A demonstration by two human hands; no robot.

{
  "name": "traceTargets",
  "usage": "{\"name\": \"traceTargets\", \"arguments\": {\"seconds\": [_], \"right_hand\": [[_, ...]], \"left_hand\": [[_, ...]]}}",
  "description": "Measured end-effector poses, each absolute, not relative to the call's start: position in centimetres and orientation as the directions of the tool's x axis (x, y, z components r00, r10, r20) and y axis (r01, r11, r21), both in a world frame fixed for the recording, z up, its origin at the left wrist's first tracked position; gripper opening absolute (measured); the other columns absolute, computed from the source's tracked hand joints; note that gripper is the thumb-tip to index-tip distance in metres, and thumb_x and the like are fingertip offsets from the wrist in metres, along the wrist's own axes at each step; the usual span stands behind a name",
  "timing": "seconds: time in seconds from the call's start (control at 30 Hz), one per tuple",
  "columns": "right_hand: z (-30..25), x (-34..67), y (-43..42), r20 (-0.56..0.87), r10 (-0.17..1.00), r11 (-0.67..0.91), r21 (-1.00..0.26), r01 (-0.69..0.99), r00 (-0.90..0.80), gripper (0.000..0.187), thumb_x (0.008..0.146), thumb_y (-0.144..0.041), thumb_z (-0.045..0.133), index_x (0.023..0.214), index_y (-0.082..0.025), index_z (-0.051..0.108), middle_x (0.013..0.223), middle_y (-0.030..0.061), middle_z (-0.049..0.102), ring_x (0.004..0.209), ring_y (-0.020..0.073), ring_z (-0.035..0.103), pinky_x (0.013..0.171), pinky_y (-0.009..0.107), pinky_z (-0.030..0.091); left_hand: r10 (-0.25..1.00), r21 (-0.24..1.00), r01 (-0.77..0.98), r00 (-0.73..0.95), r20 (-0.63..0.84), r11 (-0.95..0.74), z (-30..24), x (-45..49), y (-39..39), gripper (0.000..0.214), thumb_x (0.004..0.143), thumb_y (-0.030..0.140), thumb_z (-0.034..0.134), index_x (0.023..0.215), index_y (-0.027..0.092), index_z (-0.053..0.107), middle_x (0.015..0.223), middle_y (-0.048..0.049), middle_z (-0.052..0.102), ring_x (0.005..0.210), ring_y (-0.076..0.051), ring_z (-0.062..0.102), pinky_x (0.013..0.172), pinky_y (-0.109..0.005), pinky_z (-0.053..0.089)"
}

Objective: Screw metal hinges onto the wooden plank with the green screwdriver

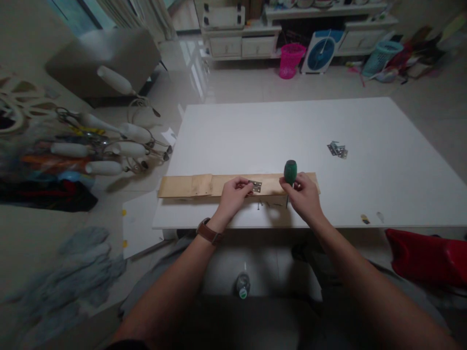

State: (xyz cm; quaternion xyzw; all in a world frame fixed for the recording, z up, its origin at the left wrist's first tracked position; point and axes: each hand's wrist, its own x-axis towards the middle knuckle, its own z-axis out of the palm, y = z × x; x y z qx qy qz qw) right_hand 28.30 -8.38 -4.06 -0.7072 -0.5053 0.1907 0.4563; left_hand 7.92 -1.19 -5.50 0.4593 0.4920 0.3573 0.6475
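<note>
My left hand (235, 193) pinches a small metal hinge (256, 186) at its left edge, over a long wooden board (233, 180). In my right hand (304, 194) is a screwdriver with a green handle (291, 171); the handle points up and the thin shaft runs downward past the board's near edge. Several screws (268, 204) lie on the white table between my hands, in front of the board. A short wooden piece (202, 184) sits on the board's left part. Farther back on the right rests a small pile of metal hinges (337, 149).
The white table (292, 131) carries all of this. Two small scraps (365, 219) are near its front right edge. A red chair or stool (426, 257) stands at the right, a plastic bottle (242, 284) on the floor below. Lamp parts (127, 131) crowd the left side.
</note>
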Motion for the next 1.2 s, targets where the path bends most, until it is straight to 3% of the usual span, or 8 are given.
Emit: {"name": "traceTargets", "arguments": {"seconds": [0.2, 0.47, 0.8, 1.07, 1.2], "right_hand": [[-4.9, 29.0, -9.1, 0.198, 0.892, -0.100, -0.790, 0.605, 0.406, 0.024, 0.087, -0.041, 0.065, 0.071, -0.024, 0.057, 0.076, 0.0012, 0.055, 0.071, 0.0192, 0.052, 0.070, 0.037, 0.039], [-5.7, 29.3, -8.7, 0.165, 0.888, -0.140, -0.792, 0.594, 0.429, 0.016, 0.085, -0.039, 0.063, 0.083, -0.023, 0.061, 0.084, 0.0045, 0.065, 0.072, 0.0199, 0.055, 0.070, 0.036, 0.042], [-5.5, 29.1, -8.5, 0.216, 0.861, -0.128, -0.784, 0.608, 0.460, 0.015, 0.083, -0.035, 0.064, 0.077, -0.023, 0.057, 0.077, 0.0002, 0.057, 0.068, 0.0179, 0.052, 0.068, 0.035, 0.040], [-4.6, 29.2, -8.4, 0.268, 0.776, -0.108, -0.836, 0.538, 0.572, 0.022, 0.086, -0.040, 0.067, 0.075, -0.023, 0.057, 0.072, -0.0022, 0.054, 0.068, 0.0165, 0.049, 0.065, 0.033, 0.037], [-4.4, 29.5, -8.2, 0.254, 0.751, -0.089, -0.875, 0.475, 0.609, 0.021, 0.085, -0.039, 0.069, 0.077, -0.023, 0.061, 0.074, -0.0014, 0.058, 0.070, 0.0166, 0.052, 0.065, 0.032, 0.040]], "left_hand": [[0.919, 0.952, 0.028, 0.253, -0.302, 0.305, -5.7, 8.4, -1.9, 0.012, 0.081, 0.024, 0.078, 0.082, 0.017, 0.069, 0.074, -0.0016, 0.072, 0.069, -0.014, 0.068, 0.069, -0.026, 0.056], [0.917, 0.949, 0.076, 0.244, -0.315, 0.306, -5.6, 9.2, -2.0, 0.009, 0.081, 0.023, 0.074, 0.079, 0.015, 0.070, 0.077, -0.0040, 0.074, 0.069, -0.014, 0.065, 0.066, -0.024, 0.051], [0.933, 0.960, 0.057, 0.226, -0.281, 0.276, -6.1, 8.6, -1.7, 0.008, 0.084, 0.019, 0.072, 0.080, 0.016, 0.066, 0.077, -0.0028, 0.072, 0.071, -0.013, 0.065, 0.065, -0.023, 0.051], [0.936, 0.971, 0.018, 0.263, -0.234, 0.238, -5.9, 8.5, -1.9, 0.022, 0.089, 0.011, 0.063, 0.107, 0.020, 0.056, 0.078, -0.0005, 0.074, 0.071, -0.014, 0.072, 0.065, -0.022, 0.056], [0.926, 0.977, 0.105, 0.315, -0.210, 0.186, -5.8, 8.7, -2.1, 0.008, 0.093, 0.013, 0.059, 0.092, 0.016, 0.066, 0.084, -0.0042, 0.074, 0.075, -0.014, 0.073, 0.069, -0.023, 0.060]]}}
